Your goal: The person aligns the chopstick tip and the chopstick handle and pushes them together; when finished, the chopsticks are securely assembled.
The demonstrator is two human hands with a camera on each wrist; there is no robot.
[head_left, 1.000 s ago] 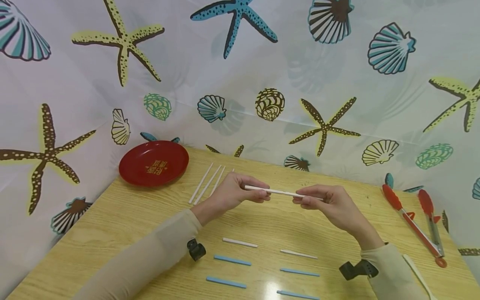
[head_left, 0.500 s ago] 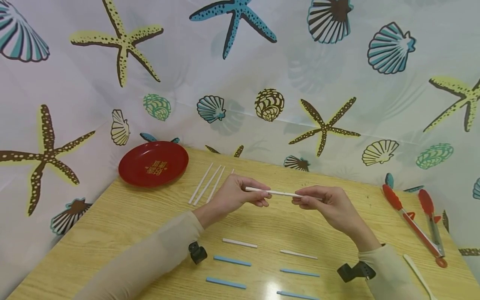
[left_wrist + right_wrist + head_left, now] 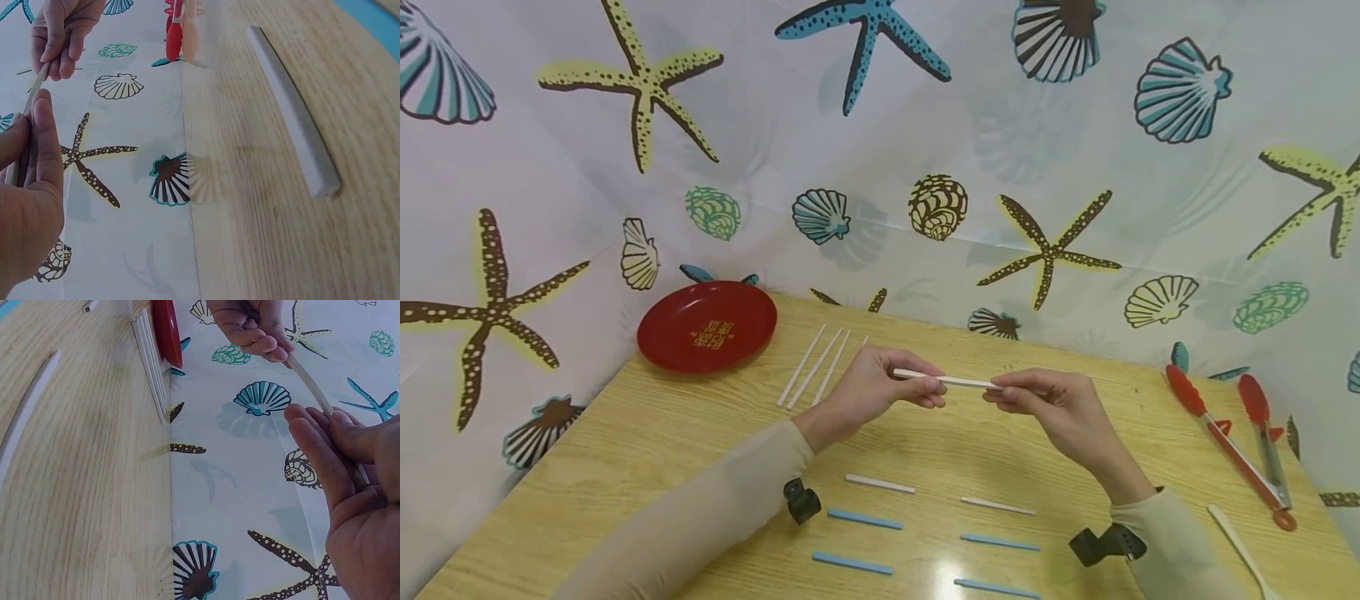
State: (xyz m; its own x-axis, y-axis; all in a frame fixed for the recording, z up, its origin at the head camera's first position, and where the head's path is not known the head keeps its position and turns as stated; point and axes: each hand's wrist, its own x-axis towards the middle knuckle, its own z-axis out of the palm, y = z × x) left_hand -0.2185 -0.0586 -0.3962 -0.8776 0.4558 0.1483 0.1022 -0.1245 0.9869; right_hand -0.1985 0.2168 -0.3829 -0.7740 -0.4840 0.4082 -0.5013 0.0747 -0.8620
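Both hands hold a slim white chopstick (image 3: pixel 966 382) level above the table, one at each end. My left hand (image 3: pixel 868 379) pinches its left part between thumb and fingers, with the end poking out past the thumb. My right hand (image 3: pixel 1063 408) pinches the other part, and the tip there is hidden by the fingers. The right wrist view shows the chopstick (image 3: pixel 310 382) running straight from hand to hand. Below on the table lie two short white chopstick halves, a thicker one (image 3: pixel 880 484) on the left and a tapered one (image 3: pixel 997 506) on the right.
Several blue chopstick halves (image 3: pixel 865 519) lie nearer the front in two columns. Long white chopsticks (image 3: pixel 814 369) rest behind my left hand, beside a red oval plate (image 3: pixel 658 346). Two red-tipped tongs (image 3: pixel 1228 447) and a pale long-handled utensil (image 3: pixel 1236 543) are at the right. A patterned cloth (image 3: pixel 887 275) hangs behind.
The notch seen earlier mid-stick between my hands no longer shows, and the chopstick now looks like one straight line. Both hands have shifted only slightly.
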